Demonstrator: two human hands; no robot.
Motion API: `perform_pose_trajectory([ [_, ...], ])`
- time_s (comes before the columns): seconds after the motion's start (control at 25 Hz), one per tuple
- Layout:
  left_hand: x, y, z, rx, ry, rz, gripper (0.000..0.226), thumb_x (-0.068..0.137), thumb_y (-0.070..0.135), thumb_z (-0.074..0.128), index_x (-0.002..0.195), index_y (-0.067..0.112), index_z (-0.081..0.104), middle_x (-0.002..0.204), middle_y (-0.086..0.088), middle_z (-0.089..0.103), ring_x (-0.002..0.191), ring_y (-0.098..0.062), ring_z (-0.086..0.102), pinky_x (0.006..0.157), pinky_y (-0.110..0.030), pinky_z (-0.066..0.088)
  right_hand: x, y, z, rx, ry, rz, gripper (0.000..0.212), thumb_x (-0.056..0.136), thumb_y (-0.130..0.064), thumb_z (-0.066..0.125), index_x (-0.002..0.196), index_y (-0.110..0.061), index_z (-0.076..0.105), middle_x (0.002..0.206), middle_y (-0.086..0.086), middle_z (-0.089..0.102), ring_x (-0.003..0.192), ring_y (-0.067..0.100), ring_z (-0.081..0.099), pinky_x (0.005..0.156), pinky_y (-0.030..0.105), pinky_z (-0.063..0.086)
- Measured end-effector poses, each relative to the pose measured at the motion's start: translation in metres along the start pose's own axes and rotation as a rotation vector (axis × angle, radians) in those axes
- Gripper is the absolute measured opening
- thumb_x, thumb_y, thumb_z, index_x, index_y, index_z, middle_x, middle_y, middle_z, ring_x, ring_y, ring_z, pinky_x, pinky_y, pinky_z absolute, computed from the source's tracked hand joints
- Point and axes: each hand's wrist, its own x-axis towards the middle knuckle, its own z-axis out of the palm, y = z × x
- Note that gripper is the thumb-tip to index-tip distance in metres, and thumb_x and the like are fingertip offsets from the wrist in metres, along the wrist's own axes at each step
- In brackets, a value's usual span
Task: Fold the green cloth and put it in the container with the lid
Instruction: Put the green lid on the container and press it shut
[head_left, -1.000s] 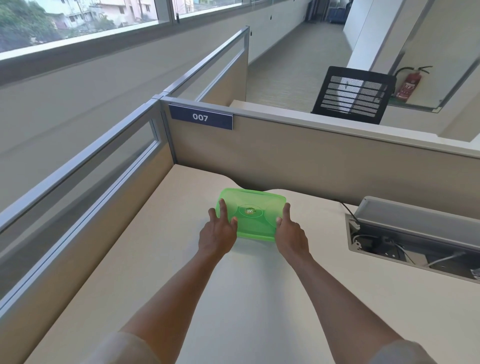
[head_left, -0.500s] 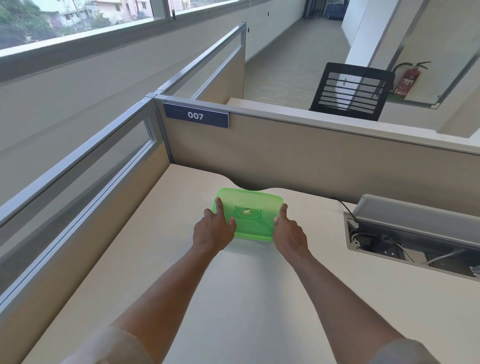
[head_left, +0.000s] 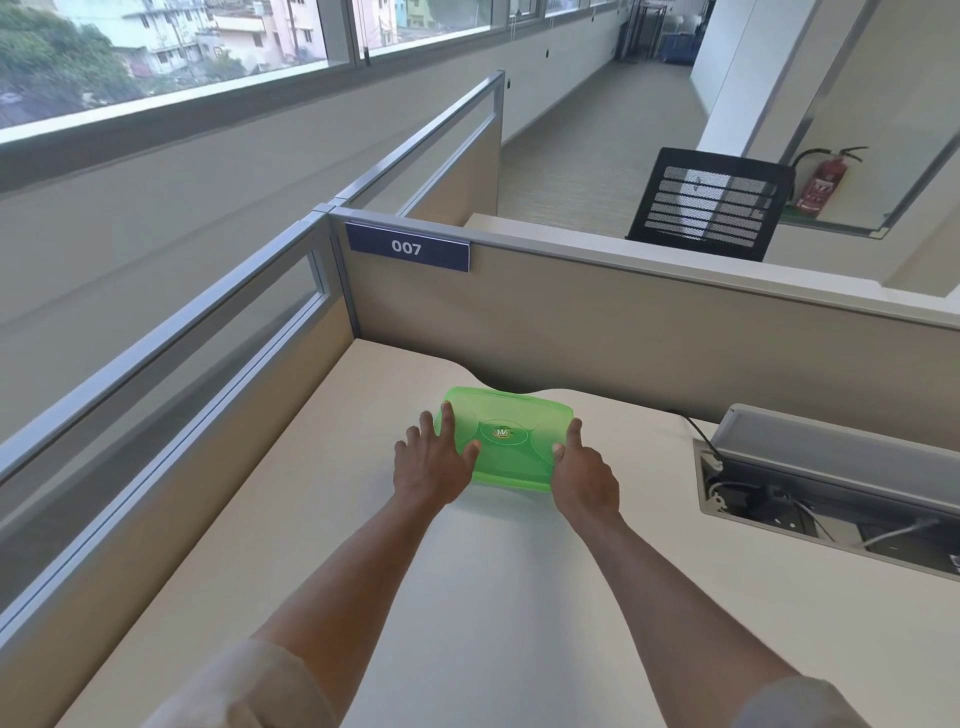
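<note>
A translucent green container (head_left: 511, 436) with its lid on sits on the beige desk (head_left: 519, 597), near the back partition. My left hand (head_left: 426, 467) lies at its left edge, fingers spread apart and fingertips resting on the lid's corner. At the container's right side, my right hand (head_left: 584, 480) has its thumb on the lid and its index finger along the edge. No green cloth is visible; I cannot tell what is inside the container.
Beige partitions (head_left: 623, 322) wall the desk at the back and left, with a "007" sign (head_left: 407, 247). An open cable tray (head_left: 831, 499) with wires is sunk into the desk at the right. A black mesh chair (head_left: 709, 205) stands beyond the partition.
My left hand's fingers have spread out over the lid's left corner. The right hand stays in place on the container, which has not moved on the desk.
</note>
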Motion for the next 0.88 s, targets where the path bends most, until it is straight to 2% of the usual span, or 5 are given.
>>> perform_pose_trajectory([
  [0.08,0.0,-0.001,0.002,0.013,0.095,0.082,0.076,0.097,0.058,0.029,0.157,0.014,0.01,0.161,-0.017,0.017,0.146,-0.038,0.02,0.117,-0.05,0.024,0.003,-0.005,0.0,-0.055,0.082,-0.039,0.057,0.101,-0.034,0.037,0.15,-0.011,0.019,0.121,0.016,0.054,0.104,0.035,0.054,0.078,0.042,0.045],
  [0.24,0.004,0.009,0.006,-0.063,0.099,0.245,0.068,0.102,0.046,0.029,0.157,0.012,0.009,0.165,-0.014,0.006,0.152,-0.03,-0.002,0.124,-0.045,0.004,0.014,-0.019,0.005,-0.125,0.142,-0.247,0.058,0.097,-0.033,0.047,0.144,-0.002,0.034,0.14,0.019,0.045,0.127,0.036,0.041,0.103,0.046,0.037],
  [0.36,0.009,0.021,0.011,-0.087,0.053,0.302,0.064,0.104,0.042,0.026,0.157,0.011,0.009,0.166,-0.011,0.005,0.153,-0.026,-0.002,0.124,-0.042,0.002,0.017,-0.025,0.011,-0.157,0.039,-0.293,0.059,0.101,-0.035,0.038,0.148,-0.003,0.026,0.156,0.016,0.025,0.145,0.034,0.018,0.117,0.046,0.019],
  [0.48,0.015,0.028,0.017,-0.061,0.018,0.317,0.063,0.104,0.042,0.023,0.157,0.011,0.01,0.166,-0.009,0.004,0.153,-0.024,-0.002,0.124,-0.043,0.002,0.02,-0.025,0.02,-0.16,-0.015,-0.321,0.061,0.102,-0.036,0.032,0.151,-0.004,0.017,0.161,0.015,0.013,0.148,0.032,0.007,0.12,0.045,0.009],
  [0.88,0.014,0.031,0.025,-0.007,0.056,0.293,0.064,0.103,0.039,0.025,0.157,0.009,0.006,0.166,-0.009,0.001,0.153,-0.024,-0.003,0.124,-0.043,-0.001,0.017,-0.023,0.028,-0.201,0.035,-0.323,0.061,0.102,-0.035,0.028,0.152,-0.003,0.014,0.161,0.017,0.011,0.149,0.032,0.006,0.12,0.046,0.007],
])
